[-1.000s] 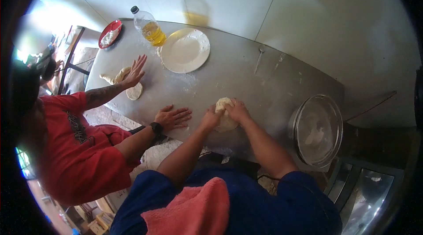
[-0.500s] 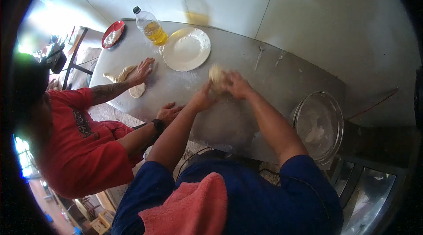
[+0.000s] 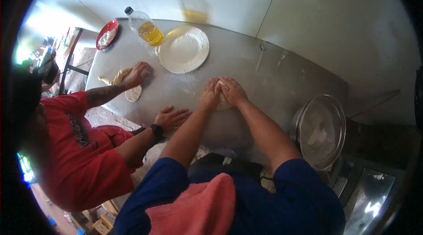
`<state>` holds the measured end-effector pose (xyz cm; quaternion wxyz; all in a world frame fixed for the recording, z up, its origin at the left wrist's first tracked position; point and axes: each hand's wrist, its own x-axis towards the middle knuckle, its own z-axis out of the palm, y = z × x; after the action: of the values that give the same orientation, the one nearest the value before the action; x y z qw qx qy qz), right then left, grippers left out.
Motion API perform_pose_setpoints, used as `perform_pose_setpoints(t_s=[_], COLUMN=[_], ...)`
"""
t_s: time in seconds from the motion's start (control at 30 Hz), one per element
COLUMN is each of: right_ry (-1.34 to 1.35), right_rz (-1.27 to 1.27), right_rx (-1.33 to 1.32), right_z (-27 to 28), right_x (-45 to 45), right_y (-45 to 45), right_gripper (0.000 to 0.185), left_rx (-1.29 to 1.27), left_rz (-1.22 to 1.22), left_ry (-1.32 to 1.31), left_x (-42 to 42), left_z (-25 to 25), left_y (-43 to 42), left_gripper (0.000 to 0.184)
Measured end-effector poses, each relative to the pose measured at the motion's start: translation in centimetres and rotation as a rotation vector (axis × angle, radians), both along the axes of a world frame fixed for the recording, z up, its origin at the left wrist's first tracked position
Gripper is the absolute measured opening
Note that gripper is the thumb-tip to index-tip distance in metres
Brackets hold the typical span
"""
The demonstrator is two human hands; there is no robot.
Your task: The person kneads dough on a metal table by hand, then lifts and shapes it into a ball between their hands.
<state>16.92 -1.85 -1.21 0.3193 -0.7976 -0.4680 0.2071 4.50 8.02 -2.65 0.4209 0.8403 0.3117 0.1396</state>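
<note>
A lump of pale dough (image 3: 224,103) lies on the metal table in front of me, mostly hidden under my hands. My left hand (image 3: 210,95) is cupped over its left side. From the right, my right hand (image 3: 234,91) wraps over it, and the fingertips of both hands meet at the far end. Beyond them stands a white plate (image 3: 183,51) dusted with flour. A thin metal spoon (image 3: 260,58) rests farther back on the right.
A co-worker's hands (image 3: 172,119) are on the table at my left, near twisted dough (image 3: 120,76) and a flat dough piece (image 3: 133,93). An oil bottle (image 3: 150,33) and red plate of flour (image 3: 107,37) stand behind. At right is a clear bowl (image 3: 343,131).
The dough, held up between my hands before, is now down on the table with both hands pressing over it. The co-worker's far hand has curled and their near hand has shifted right.
</note>
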Motion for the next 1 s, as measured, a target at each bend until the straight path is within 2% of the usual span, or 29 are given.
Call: perform_pose_setpoints(t_s=[0.1,0.17,0.23,0.3,0.37,0.4,0.43,0.47,0.5,0.53,0.57,0.63,0.67,0.73,0.77,0.83,0.9,0.93,0.97,1.0], right_ry=[-0.002,-0.094,-0.129,-0.14,-0.059,-0.001,0.035,0.228,0.078,0.039,-0.047,0.136,0.164,0.176,0.095,0.017,0.227,0.241,0.256,0.22], right_rz=[0.092,0.146,0.18,0.241,0.317,0.379,0.39,0.309,0.361,0.218,-0.025,-0.136,-0.045,0.037,-0.028,-0.084,0.017,0.066,0.114,0.032], right_rx=[0.02,0.09,0.11,0.092,0.037,0.023,0.023,0.044,0.336,0.473,0.296,0.147,0.063,-0.005,-0.03,-0.053,-0.162,-0.019,0.122,0.253], right_z=[1.3,0.7,0.7,0.8,2.6,4.2,6.6,6.2,6.0,5.0,4.5,-0.7,-1.4,-3.2,-4.6,-3.9,3.7,4.1,4.4,5.6], right_x=[-1.3,-3.2,-5.2,-6.7,-7.3,-7.2,-6.6,-6.1,-4.6,-3.9,-3.6,-2.7,-3.0,-3.2,-3.3,-2.8,-2.6,-1.5,-0.3,-0.2], right_y=[-3.1,-5.8,-8.8,-12.2,-15.1,-15.8,-16.1,-16.3,-16.1,-15.1,-14.7,-12.0,-10.8,-9.5,-9.4,-8.7,-8.0,-7.8,-7.6,-7.4], right_gripper=[0.048,0.05,0.053,0.059,0.057,0.053,0.038,0.027,0.036,0.034,0.039,0.049,0.052,0.055,0.055,0.055,0.057,0.057,0.057,0.057], left_rx=[-0.072,-0.081,0.091,0.239,0.222,0.177,0.132,0.181,-0.086,-0.01,0.076,-0.069,-0.296,-0.464,-0.453,-0.672,-0.591,-0.513,-0.367,-0.217], left_rz=[-0.035,-0.037,-0.147,-0.201,-0.27,-0.351,-0.399,-0.414,-0.27,-0.046,0.002,0.113,0.169,0.316,0.32,0.196,0.156,0.112,0.155,0.195], left_ry=[0.033,0.056,0.039,0.002,0.009,0.052,0.116,-0.045,0.115,0.019,0.143,0.307,0.331,0.267,0.256,0.186,0.186,0.194,0.064,-0.063], left_x=[-2.6,-5.1,-7.9,-10.7,-13.5,-14.1,-14.7,-14.9,-14.4,-13.8,-13.4,-12.0,-10.3,-7.7,-7.2,-6.5,-6.2,-6.2,-5.4,-4.4], left_z=[3.6,3.9,2.8,2.0,3.6,4.0,4.5,1.6,9.0,5.5,7.3,8.3,6.8,2.4,2.3,2.3,7.9,10.0,10.0,9.6], left_y=[-2.6,-4.4,-6.7,-9.2,-11.4,-11.6,-11.6,-10.5,-9.3,-8.8,-8.0,-6.9,-7.8,-10.6,-10.2,-9.2,-8.2,-8.4,-8.6,-8.7], left_gripper=[0.049,0.05,0.054,0.066,0.075,0.071,0.067,0.045,0.037,0.043,0.046,0.054,0.059,0.068,0.068,0.078,0.077,0.077,0.076,0.075])
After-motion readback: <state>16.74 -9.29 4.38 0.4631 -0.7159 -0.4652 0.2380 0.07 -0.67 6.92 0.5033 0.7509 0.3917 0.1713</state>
